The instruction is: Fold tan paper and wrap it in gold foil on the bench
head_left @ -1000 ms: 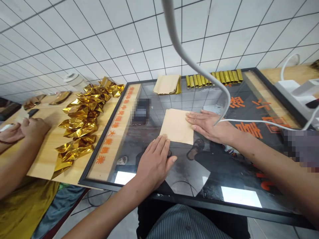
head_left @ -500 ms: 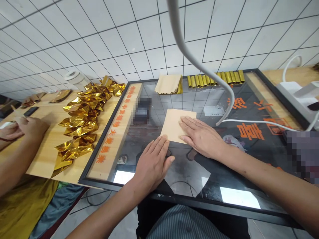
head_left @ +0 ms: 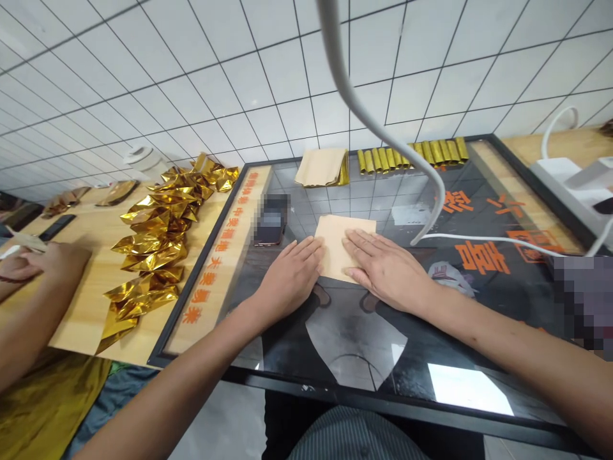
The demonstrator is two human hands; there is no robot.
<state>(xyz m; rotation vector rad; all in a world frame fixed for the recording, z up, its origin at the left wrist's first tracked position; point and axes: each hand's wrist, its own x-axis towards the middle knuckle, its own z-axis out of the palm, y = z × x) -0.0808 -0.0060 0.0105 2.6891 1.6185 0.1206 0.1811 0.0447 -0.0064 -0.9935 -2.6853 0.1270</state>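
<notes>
A: Head view: both hands lie flat and open on the paper, gripping nothing. Left hand covers its left edge, right hand its near right part.
B: Where's the paper?
A: Mid-table, on the glass, right of the phone.
B: Risk?
A: Glass looks slick; uneven pressing could make the paper skid or crease crooked. That cable near the right hand might snag.
</notes>
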